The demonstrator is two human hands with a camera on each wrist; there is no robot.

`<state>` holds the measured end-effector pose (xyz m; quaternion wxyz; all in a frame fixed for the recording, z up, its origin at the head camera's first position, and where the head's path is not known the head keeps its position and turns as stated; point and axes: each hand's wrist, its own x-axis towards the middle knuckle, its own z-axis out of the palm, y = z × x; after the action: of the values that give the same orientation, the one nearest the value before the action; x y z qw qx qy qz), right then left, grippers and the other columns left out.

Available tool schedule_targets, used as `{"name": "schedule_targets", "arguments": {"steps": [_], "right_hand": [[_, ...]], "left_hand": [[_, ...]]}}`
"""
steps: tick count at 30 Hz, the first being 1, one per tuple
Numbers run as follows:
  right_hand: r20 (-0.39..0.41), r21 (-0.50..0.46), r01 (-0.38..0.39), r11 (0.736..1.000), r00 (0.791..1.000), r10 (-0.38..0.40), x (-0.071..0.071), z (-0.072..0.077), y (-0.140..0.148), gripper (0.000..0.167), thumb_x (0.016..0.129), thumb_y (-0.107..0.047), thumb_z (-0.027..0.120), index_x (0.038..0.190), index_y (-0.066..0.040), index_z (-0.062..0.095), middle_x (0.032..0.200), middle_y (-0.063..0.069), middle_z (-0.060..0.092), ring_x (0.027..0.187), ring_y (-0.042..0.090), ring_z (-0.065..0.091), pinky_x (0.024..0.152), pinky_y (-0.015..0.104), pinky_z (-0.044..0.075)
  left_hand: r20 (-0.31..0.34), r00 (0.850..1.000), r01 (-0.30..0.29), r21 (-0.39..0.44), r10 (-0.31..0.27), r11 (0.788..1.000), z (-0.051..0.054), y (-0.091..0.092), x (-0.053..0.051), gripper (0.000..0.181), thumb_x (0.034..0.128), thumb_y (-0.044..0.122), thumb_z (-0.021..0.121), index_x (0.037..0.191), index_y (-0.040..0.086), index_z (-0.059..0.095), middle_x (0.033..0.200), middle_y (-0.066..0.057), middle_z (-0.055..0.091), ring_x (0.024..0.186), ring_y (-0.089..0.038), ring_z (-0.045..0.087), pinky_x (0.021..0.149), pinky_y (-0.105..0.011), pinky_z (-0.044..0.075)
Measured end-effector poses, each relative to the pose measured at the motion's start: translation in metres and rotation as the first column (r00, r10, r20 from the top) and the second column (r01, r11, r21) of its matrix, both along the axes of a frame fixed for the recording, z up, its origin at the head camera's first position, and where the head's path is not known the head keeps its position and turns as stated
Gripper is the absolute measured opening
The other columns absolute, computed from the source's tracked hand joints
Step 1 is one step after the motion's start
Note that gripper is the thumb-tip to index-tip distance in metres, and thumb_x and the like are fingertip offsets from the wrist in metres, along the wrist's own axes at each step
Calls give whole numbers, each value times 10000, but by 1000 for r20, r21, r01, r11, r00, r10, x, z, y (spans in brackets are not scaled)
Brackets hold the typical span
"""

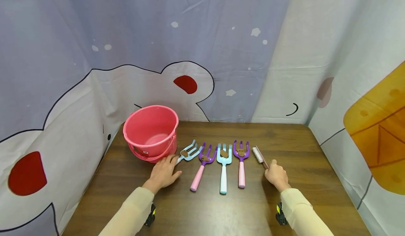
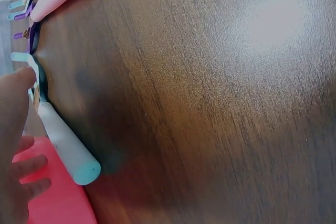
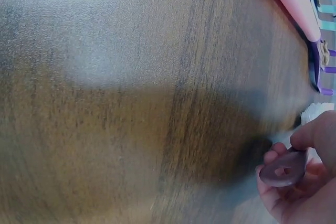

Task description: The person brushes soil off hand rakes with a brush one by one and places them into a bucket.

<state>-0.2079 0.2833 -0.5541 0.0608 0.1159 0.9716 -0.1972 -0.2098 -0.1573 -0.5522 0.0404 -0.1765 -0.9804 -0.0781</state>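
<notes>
My right hand (image 1: pixel 277 175) grips the brown handle (image 3: pixel 282 171) of a white-bristled scrubbing brush (image 1: pixel 258 154), to the right of a row of garden hand forks. At the left end, my left hand (image 1: pixel 162 172) reaches over a light blue hand fork (image 1: pixel 191 152) with its fingers spread. The left wrist view shows that fork's white handle (image 2: pixel 65 142) beside the fingers, not enclosed by them. Farther right lie a purple fork (image 1: pixel 202 164) with a pink handle, another blue fork (image 1: pixel 224 165) and a second purple one (image 1: pixel 241 162). Brown dirt-like patches mark the fork heads.
Just beyond my left hand a pink bucket (image 1: pixel 172 146) stands upright at the table's back left, its handle lowered against the front. The brown wooden table (image 1: pixel 202 215) meets printed curtains (image 1: pixel 133 28) at the back and sides.
</notes>
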Motion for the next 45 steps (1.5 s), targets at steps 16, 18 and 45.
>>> {"name": "schedule_targets", "arguments": {"steps": [16, 18, 45], "right_hand": [[-53, -120, -79, 990, 996, 73, 1, 1, 8, 224, 827, -226, 566, 852, -4, 585, 704, 88, 585, 656, 256, 542, 566, 378, 411], [-33, -156, -71, 985, 997, 67, 0, 1, 9, 236, 836, -247, 561, 832, -14, 597, 679, 60, 574, 625, 221, 530, 540, 330, 392], [157, -570, 74, 818, 987, 20, 0, 3, 7, 289, 908, -160, 503, 1019, 105, 540, 771, 19, 601, 652, 83, 552, 552, 252, 478]], "left_hand": [[-2, 993, -119, -2, 118, 993, -12, 1, -3, 572, 764, 357, 698, 1212, 63, 496, 1049, -121, 555, 932, -323, 556, 786, -450, 456], [11, 990, -141, -12, 141, 990, -13, 1, -4, 554, 759, 358, 704, 1178, 57, 502, 988, -116, 560, 883, -321, 572, 735, -447, 467], [17, 962, -273, -36, 273, 961, -17, 7, -9, 146, 778, 92, 623, 912, 40, 593, 847, -117, 537, 779, -326, 584, 573, -478, 484]]}}
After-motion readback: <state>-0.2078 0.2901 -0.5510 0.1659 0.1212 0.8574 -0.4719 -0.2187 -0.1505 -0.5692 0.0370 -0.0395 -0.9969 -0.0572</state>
